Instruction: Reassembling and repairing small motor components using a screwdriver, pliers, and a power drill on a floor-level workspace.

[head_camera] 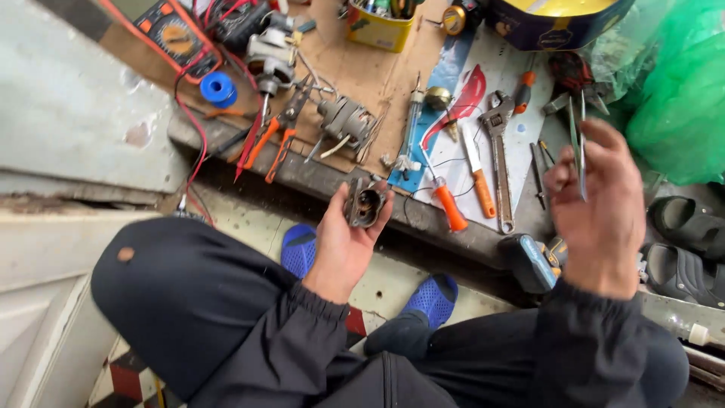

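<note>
We list, from the left: a multimeter (175,34) at the far left corner of the low table (355,72), its red leads trailing over the near edge. Beside it a blue spool (218,88), then orange-handled pliers (273,136) near the front edge, and a small motor winding (345,121) further in. Our left hand (343,242) is raised just in front of the table's near edge, fingers curled around a dark metal housing (364,202) with a round opening. To its right on the table lie an orange-handled screwdriver (445,202), a knife with an orange grip (478,181) and an adjustable wrench (499,159). Our right hand (600,211) hovers off the table's right end, fingers pinched on thin metal tweezers (579,147), held upright.
</note>
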